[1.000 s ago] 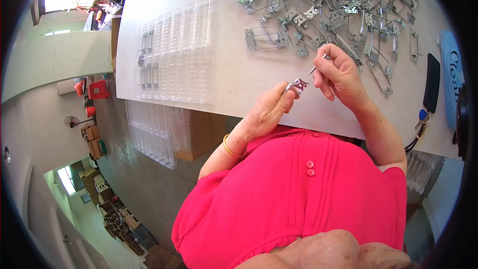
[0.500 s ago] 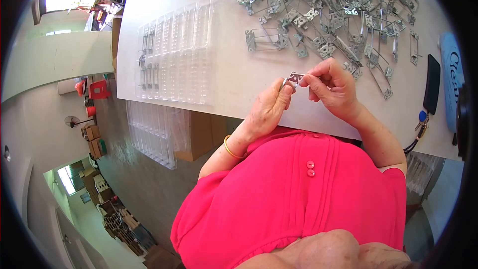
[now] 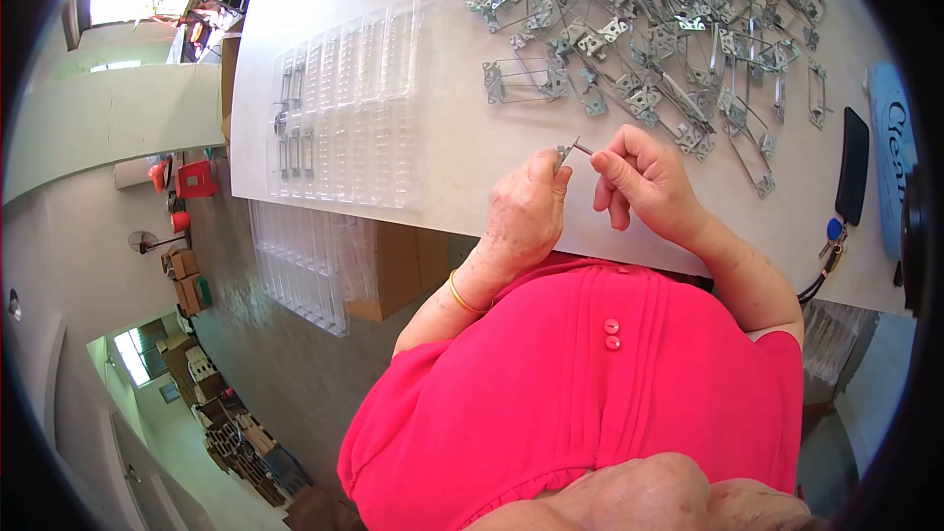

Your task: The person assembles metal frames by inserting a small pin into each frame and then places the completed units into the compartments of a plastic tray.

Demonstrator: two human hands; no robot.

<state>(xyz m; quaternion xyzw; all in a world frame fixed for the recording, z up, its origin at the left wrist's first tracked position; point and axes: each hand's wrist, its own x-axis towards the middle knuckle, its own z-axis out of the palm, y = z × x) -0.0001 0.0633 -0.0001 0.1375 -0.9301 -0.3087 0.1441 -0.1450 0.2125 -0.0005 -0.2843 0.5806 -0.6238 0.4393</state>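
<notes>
Between my two hands is a small metal bracket (image 3: 578, 146) with a thin rod, seen nearly edge-on and partly covered by fingers. My left hand (image 3: 526, 206), with a gold bangle at the wrist, pinches one end between thumb and forefinger. Thumb and forefinger of my right hand (image 3: 644, 182) are closed on the rod's other end, its lower fingers curled loosely. Just beyond my hands lies a heap of similar metal brackets (image 3: 644, 98) joined by thin rods. One rectangular bracket frame (image 3: 526, 80) lies at the heap's near left edge.
A clear plastic tray (image 3: 393, 103) on the white table (image 3: 457, 177) holds a few bracket frames (image 3: 295, 152) in its left compartments. More clear trays (image 3: 300, 256) stand below the table edge by a cardboard box (image 3: 398, 270). At right lie a black phone-like object (image 3: 854, 167), keys and a blue package (image 3: 890, 128).
The bracket has turned from showing its flat face to nearly edge-on. My left hand has rolled over it, and my right hand has shifted slightly down.
</notes>
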